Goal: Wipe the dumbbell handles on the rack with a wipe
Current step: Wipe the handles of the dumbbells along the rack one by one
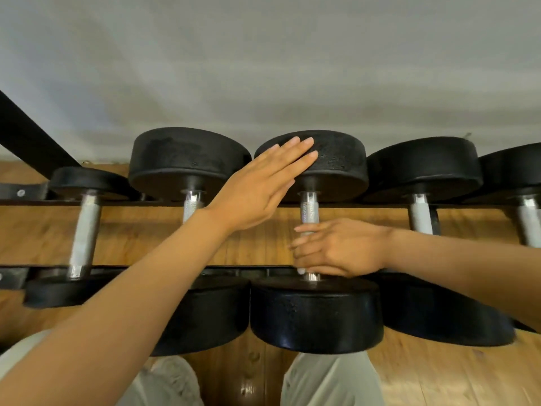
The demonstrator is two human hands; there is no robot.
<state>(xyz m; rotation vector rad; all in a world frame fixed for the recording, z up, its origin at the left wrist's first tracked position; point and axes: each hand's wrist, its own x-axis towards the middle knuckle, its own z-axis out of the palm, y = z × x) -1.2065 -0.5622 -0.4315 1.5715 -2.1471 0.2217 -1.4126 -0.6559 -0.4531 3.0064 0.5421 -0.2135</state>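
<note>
Fingers (pixel 304 247) of my right hand (pixel 336 249) curl round the middle dumbbell's handle (pixel 309 212), wipe hidden; left hand (pixel 263 186) flat at eleven o'clock on its far head (pixel 336 162); I judge the handles at three o'clock unwiped.

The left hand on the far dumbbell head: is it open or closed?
Open. The left hand lies with straight fingers flat on the far head of the dumbbell.

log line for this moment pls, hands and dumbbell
left hand flat on far head | right hand curled round handle of middle dumbbell | wipe hidden | dumbbell on rack
</note>
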